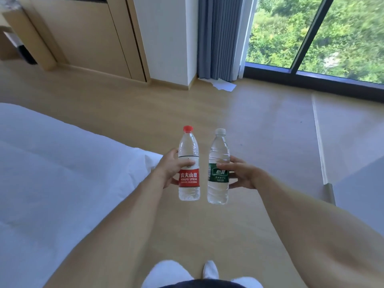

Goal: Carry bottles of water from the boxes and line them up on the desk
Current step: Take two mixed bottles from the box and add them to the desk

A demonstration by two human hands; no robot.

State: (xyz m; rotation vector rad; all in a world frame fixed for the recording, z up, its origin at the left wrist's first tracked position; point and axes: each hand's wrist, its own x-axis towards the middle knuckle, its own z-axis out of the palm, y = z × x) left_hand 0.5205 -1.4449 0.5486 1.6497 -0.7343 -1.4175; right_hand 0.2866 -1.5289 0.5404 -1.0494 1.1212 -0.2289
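My left hand (171, 169) grips a clear water bottle with a red cap and red label (188, 179), held upright in front of me. My right hand (242, 173) grips a second clear water bottle with a white cap and green label (218, 186), also upright. The two bottles hang side by side over the wooden floor, a small gap between them. No boxes are in view. A wooden desk (8, 21) is partly visible at the far top left.
A white bed (52, 173) fills the left side. Wooden cabinets (87, 34) and a white wall stand ahead, with a grey curtain (218, 38) and a large window (311, 32) to the right. White paper sheets (224, 85) lie on the floor. A pale furniture edge (357, 183) sits at right.
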